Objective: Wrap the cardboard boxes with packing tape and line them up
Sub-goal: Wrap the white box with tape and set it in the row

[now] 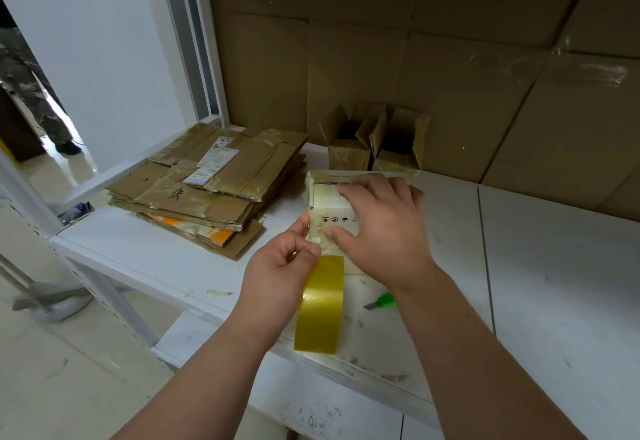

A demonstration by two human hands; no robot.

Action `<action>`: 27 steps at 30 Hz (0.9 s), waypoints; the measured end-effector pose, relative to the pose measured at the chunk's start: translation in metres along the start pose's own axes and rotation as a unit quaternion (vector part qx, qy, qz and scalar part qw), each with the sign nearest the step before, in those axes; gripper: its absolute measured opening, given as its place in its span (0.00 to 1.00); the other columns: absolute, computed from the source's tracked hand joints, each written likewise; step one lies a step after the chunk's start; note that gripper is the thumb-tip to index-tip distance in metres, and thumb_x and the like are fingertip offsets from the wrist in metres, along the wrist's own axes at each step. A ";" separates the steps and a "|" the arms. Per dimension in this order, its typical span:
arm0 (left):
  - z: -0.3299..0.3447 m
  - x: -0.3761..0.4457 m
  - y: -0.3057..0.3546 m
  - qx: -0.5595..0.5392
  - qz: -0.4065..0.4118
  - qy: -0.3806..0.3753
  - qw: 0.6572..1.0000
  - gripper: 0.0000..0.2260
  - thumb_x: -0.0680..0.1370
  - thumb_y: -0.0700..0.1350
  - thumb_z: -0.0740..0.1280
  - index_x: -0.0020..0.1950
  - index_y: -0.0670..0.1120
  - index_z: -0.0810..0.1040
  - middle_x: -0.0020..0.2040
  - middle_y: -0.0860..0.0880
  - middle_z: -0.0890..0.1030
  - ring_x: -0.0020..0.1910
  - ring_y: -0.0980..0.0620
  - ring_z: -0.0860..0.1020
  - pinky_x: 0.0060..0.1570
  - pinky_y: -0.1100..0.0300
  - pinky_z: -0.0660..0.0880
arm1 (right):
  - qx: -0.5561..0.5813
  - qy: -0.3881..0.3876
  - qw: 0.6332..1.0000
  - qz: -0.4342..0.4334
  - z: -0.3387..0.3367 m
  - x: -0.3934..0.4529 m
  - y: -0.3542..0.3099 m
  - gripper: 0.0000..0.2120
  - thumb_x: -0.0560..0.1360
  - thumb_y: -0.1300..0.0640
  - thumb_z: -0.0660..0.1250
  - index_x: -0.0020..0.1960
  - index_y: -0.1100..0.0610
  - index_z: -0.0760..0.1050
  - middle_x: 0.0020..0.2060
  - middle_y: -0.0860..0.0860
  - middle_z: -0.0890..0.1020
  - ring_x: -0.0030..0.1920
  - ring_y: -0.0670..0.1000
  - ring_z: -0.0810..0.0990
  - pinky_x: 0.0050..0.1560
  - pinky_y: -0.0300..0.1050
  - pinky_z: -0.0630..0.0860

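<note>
A small white box (pixel 329 202) with printed handling symbols lies on the white shelf (pixel 173 252), partly covered in yellowish tape. My right hand (pixel 381 228) rests on top of it with spread fingers, pressing it down. My left hand (pixel 277 266) grips a roll of yellow packing tape (pixel 322 308) at the box's near left corner, thumb and fingers pinching the tape where it meets the box. Two open-topped brown cardboard boxes (pixel 375 142) stand side by side just behind the white box.
A stack of flattened, taped cardboard boxes (pixel 207 180) lies at the left of the shelf. A green utility knife (pixel 382 301) sits by my right wrist. Cardboard sheets (pixel 450 69) line the back wall. A person's legs (pixel 31 86) show in the doorway at far left.
</note>
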State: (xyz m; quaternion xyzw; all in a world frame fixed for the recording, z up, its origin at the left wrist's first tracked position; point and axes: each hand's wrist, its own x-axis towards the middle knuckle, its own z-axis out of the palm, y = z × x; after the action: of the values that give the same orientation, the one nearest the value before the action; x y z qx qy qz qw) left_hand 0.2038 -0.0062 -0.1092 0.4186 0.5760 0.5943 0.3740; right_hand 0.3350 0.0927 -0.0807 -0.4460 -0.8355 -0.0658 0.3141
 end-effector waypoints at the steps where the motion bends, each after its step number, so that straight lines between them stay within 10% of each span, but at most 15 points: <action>1: -0.001 0.000 0.001 -0.002 -0.003 -0.003 1.000 0.09 0.79 0.39 0.68 0.38 0.42 0.77 0.68 0.61 0.76 0.63 0.66 0.76 0.66 0.48 0.72 | 0.029 0.002 1.000 0.011 -0.005 -0.001 0.005 0.28 0.69 0.42 0.70 0.67 0.48 0.75 0.64 0.49 0.77 0.64 0.56 0.72 0.63 0.55 0.64; 5: -0.001 0.004 0.003 0.007 -0.005 -0.016 1.000 0.11 0.79 0.39 0.68 0.37 0.43 0.77 0.69 0.62 0.74 0.65 0.67 0.74 0.69 0.50 0.70 | 0.075 0.002 0.981 0.180 -0.020 -0.010 0.031 0.34 0.72 0.53 0.69 0.77 0.48 0.62 0.75 0.52 0.65 0.73 0.58 0.63 0.72 0.59 0.60; 8: 0.001 0.007 0.004 0.024 -0.001 -0.031 0.999 0.10 0.80 0.39 0.67 0.39 0.41 0.76 0.72 0.63 0.71 0.66 0.66 0.72 0.69 0.54 0.69 | 0.191 -0.083 0.943 0.260 -0.020 -0.017 0.040 0.33 0.76 0.52 0.68 0.77 0.46 0.59 0.70 0.50 0.72 0.65 0.55 0.74 0.65 0.51 0.70; 13: -0.003 0.022 -0.002 0.007 -0.003 -0.034 0.999 0.10 0.80 0.41 0.67 0.38 0.47 0.77 0.78 0.66 0.59 0.75 0.60 0.64 0.72 0.45 0.66 | 0.277 -0.067 0.923 0.259 -0.023 -0.029 0.031 0.29 0.68 0.47 0.77 0.63 0.42 0.65 0.60 0.45 0.73 0.50 0.47 0.80 0.54 0.47 0.77; 21: -0.004 0.018 0.002 0.008 0.004 -0.021 1.000 0.07 0.79 0.41 0.68 0.42 0.43 0.78 0.80 0.62 0.54 0.76 0.64 0.54 0.76 0.48 0.59 | 0.357 -0.123 0.898 0.228 -0.029 -0.027 0.038 0.28 0.66 0.54 0.79 0.58 0.45 0.65 0.59 0.44 0.73 0.61 0.46 0.73 0.52 0.37 0.69; 27: -0.008 0.005 0.007 0.023 0.036 0.050 0.998 0.11 0.78 0.39 0.69 0.36 0.49 0.79 0.71 0.58 0.69 0.67 0.60 0.72 0.68 0.50 0.69 | 0.217 -0.056 0.949 0.223 -0.020 -0.032 0.011 0.39 0.61 0.38 0.78 0.65 0.46 0.63 0.61 0.47 0.67 0.61 0.51 0.70 0.64 0.52 0.71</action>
State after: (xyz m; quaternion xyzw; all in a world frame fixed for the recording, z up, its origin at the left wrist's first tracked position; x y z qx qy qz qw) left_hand 0.1949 -0.0046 -0.1021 0.4169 0.5921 0.6143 0.3134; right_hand 0.3655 0.0687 -0.0855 -0.5446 -0.7254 0.2140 0.3625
